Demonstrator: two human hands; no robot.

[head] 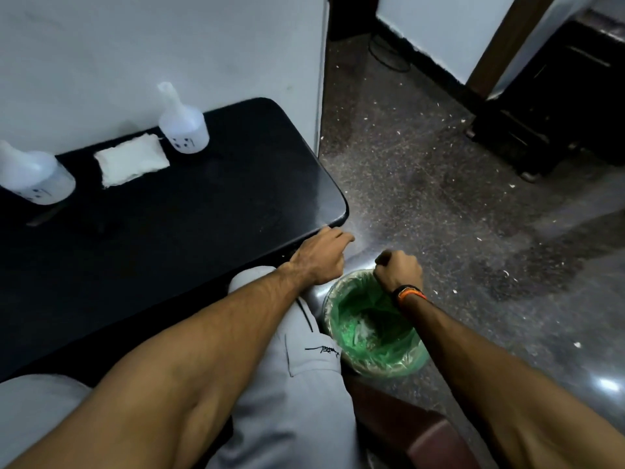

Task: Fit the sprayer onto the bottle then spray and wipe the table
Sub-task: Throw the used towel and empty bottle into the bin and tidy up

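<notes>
Black table (203, 211) is sitting beside both curled hands: left hand (319, 257), right hand (399, 270) hovering over a green-lined bin (372, 330), contents unclear, likely discarding.

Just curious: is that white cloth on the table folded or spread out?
Folded: the white cloth lies as a neat, thick rectangle on the table.

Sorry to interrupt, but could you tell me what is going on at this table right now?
A seated person has both hands off the cleaning things. The left hand rests at the black table's near corner, and the right hand is a closed fist over a green-lined bin on the floor. Two bottles and a folded white cloth stand untouched by the wall. No sprayer is visible.
</notes>
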